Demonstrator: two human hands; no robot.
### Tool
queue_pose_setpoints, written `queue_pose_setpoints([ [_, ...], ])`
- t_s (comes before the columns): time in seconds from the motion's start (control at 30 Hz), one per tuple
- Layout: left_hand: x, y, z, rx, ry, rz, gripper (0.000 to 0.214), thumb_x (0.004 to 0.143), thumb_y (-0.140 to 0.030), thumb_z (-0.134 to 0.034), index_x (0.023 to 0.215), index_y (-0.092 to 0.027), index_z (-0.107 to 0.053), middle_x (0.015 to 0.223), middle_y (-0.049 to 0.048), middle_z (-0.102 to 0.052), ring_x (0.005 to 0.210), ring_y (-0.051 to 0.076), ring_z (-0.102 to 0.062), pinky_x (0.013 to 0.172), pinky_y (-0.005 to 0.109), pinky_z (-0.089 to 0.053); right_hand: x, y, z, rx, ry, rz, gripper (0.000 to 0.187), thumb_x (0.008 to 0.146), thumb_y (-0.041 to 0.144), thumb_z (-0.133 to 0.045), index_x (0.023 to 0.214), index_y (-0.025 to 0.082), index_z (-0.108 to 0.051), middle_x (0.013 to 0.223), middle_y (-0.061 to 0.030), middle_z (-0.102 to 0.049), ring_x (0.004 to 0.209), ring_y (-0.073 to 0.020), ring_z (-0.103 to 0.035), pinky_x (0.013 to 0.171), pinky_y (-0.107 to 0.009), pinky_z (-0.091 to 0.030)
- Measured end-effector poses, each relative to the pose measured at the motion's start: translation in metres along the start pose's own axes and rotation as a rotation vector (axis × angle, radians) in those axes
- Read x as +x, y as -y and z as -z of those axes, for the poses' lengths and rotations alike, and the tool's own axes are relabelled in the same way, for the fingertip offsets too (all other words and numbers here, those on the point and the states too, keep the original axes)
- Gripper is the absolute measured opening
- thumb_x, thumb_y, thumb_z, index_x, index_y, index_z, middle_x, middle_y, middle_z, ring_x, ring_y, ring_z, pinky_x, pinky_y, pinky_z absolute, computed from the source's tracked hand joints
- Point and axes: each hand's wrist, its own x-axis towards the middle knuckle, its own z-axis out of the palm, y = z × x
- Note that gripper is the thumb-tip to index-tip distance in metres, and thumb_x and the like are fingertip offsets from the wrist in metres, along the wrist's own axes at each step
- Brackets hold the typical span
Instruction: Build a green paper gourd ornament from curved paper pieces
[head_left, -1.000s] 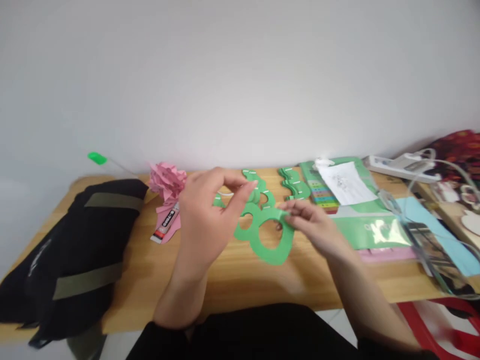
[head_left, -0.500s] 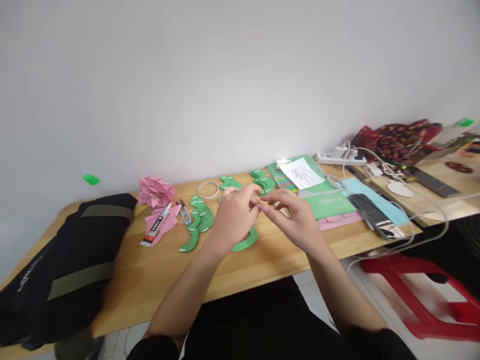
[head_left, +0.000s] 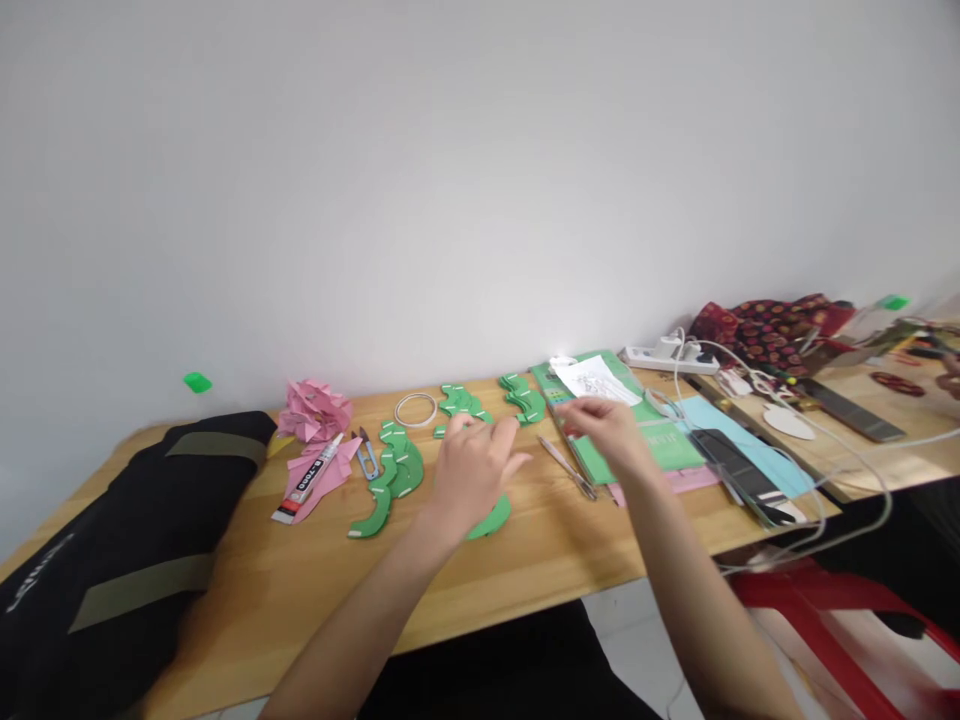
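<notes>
Left hand (head_left: pixel 472 475) is held above the wooden table (head_left: pixel 285 585); thumb and index are parted, nothing seen between them. Right hand (head_left: pixel 604 425) is held by the left edge of the green folder (head_left: pixel 667 447); fingertips are drawn close together, but whether anything small is pinched can't be told. Loose green piece (head_left: pixel 491 520) is laid on the table, partly hidden by the left hand; contact can't be made out. White marks are seen along the edges of the left stack (head_left: pixel 405 468) and the rear right stack (head_left: pixel 525 400). Thin, bendy stock is suspected: the piece is best lifted by its rim, kept flat, with marked edges left untouched. Fine bits are better picked with the tweezers (head_left: pixel 568 468), kept within right-hand reach. Stacks shouldn't be brushed by the forearm.
</notes>
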Motion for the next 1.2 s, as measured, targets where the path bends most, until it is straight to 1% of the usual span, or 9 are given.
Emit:
queue_pose_setpoints([
  [0.1,-0.009,0.018,-0.001,0.005,0.074,0.087,0.013,0.085,-0.025,-0.07,0.092,-0.019,-0.061,0.079,0.0014,-0.073,0.077,0.022,-0.068,0.083,0.038,-0.041,0.052,-0.015,0.043,-0.162,-0.13,-0.157,0.032,0.094,0.037,-0.055,0.117,0.015,-0.059,0.116,-0.0078,-0.062,0.099,-0.0193,-0.063,0.084,-0.04,-0.054],
  [0.23,-0.025,0.043,-0.005,-0.017,0.167,0.226,0.007,0.087,-0.023,-0.063,0.082,-0.019,-0.062,0.077,0.0015,-0.073,0.075,0.022,-0.068,0.08,0.038,-0.043,0.107,-0.033,0.075,-0.332,-0.124,-0.3,0.032,0.094,0.036,-0.055,0.12,0.019,-0.059,0.124,-0.0088,-0.059,0.105,-0.0209,-0.061,0.088,-0.042,-0.054],
  [0.37,-0.047,0.065,-0.006,-0.086,0.23,0.347,0.01,0.088,-0.026,-0.058,0.081,-0.02,-0.063,0.083,0.0025,-0.074,0.077,0.022,-0.069,0.076,0.036,-0.045,0.13,-0.046,0.074,-0.432,-0.087,-0.311,0.03,0.093,0.036,-0.056,0.117,0.018,-0.06,0.12,-0.0079,-0.061,0.101,-0.019,-0.062,0.086,-0.041,-0.054],
  [0.53,-0.078,0.08,-0.006,-0.147,0.305,0.503,0.021,0.087,-0.031,-0.05,0.081,-0.018,-0.065,0.086,0.0072,-0.072,0.081,0.026,-0.067,0.072,0.037,-0.047,0.134,-0.05,0.075,-0.428,-0.138,-0.25,0.02,0.082,0.034,-0.066,0.076,0.015,-0.069,0.08,-0.0116,-0.071,0.085,-0.0274,-0.066,0.079,-0.041,-0.052],
  [0.7,-0.099,0.066,-0.022,-0.197,0.277,0.54,0.029,0.087,-0.042,-0.054,0.09,-0.018,-0.068,0.099,0.0089,-0.068,0.097,0.027,-0.062,0.088,0.042,-0.046,0.098,-0.043,0.05,-0.23,-0.118,-0.123,0.042,0.091,0.053,-0.042,0.071,0.023,-0.064,0.079,-0.0106,-0.07,0.075,-0.0257,-0.066,0.071,-0.045,-0.052],
  [0.8,-0.106,0.056,-0.039,-0.188,0.27,0.582,0.027,0.087,-0.042,-0.059,0.097,-0.019,-0.067,0.103,0.0076,-0.066,0.102,0.027,-0.06,0.091,0.046,-0.043,0.048,-0.046,0.013,-0.114,0.044,-0.065,0.038,0.085,0.057,-0.053,0.079,0.022,-0.068,0.084,-0.0098,-0.072,0.072,-0.0216,-0.067,0.071,-0.042,-0.054],
  [0.9,-0.113,0.05,-0.048,-0.229,0.195,0.562,0.023,0.088,-0.039,-0.06,0.1,-0.021,-0.066,0.102,0.006,-0.064,0.104,0.024,-0.058,0.094,0.046,-0.041,-0.007,-0.057,-0.031,-0.049,0.259,-0.012,0.036,0.08,0.054,-0.062,0.094,0.021,-0.069,0.087,-0.0094,-0.073,0.073,-0.0232,-0.068,0.069,-0.043,-0.056],
  [1.0,-0.117,0.048,-0.048,-0.311,0.156,0.509,0.025,0.089,-0.039,-0.059,0.106,-0.021,-0.064,0.107,0.007,-0.063,0.107,0.023,-0.058,0.099,0.046,-0.04,-0.049,-0.065,-0.068,-0.063,0.324,0.104,0.031,0.086,0.04,-0.057,0.11,0.022,-0.065,0.105,-0.0107,-0.073,0.093,-0.0246,-0.069,0.085,-0.046,-0.055],
  [1.2,-0.113,0.048,-0.044,-0.456,0.144,0.423,0.045,0.092,-0.045,-0.053,0.127,-0.017,-0.054,0.132,0.0141,-0.054,0.125,0.026,-0.051,0.106,0.043,-0.042,-0.085,-0.061,-0.088,0.035,0.344,0.071,0.03,0.092,0.028,-0.046,0.118,0.023,-0.058,0.101,-0.0065,-0.073,0.093,-0.0188,-0.07,0.086,-0.039,-0.057],
])
